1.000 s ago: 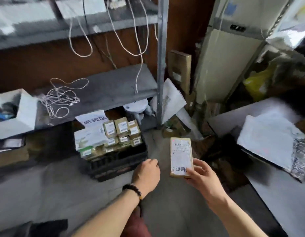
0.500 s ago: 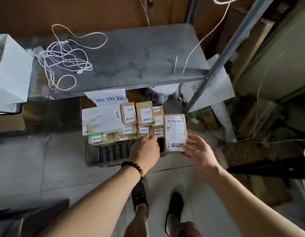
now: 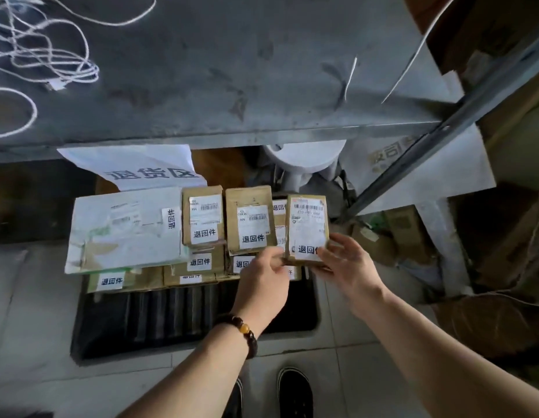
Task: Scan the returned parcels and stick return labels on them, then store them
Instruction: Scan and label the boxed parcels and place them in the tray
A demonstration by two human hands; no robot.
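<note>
We are looking down on a grey shelf (image 3: 232, 70), with a tangle of white cables (image 3: 45, 55) lying at its left end. A metal post (image 3: 443, 137) is slanting past its right corner; black shoes (image 3: 294, 393) are standing on the tiled floor (image 3: 36, 372).

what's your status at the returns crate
Right hand holds the parcel, left hand pinches its corner. Parcel labelled, over the crate, right end. Stacked parcels beneath, no blocker.

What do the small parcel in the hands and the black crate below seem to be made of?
The parcel: likely brown cardboard, matte, with white paper labels stuck on. The black crate: probably moulded plastic, judging by its ribbed wall and dull sheen.
</note>
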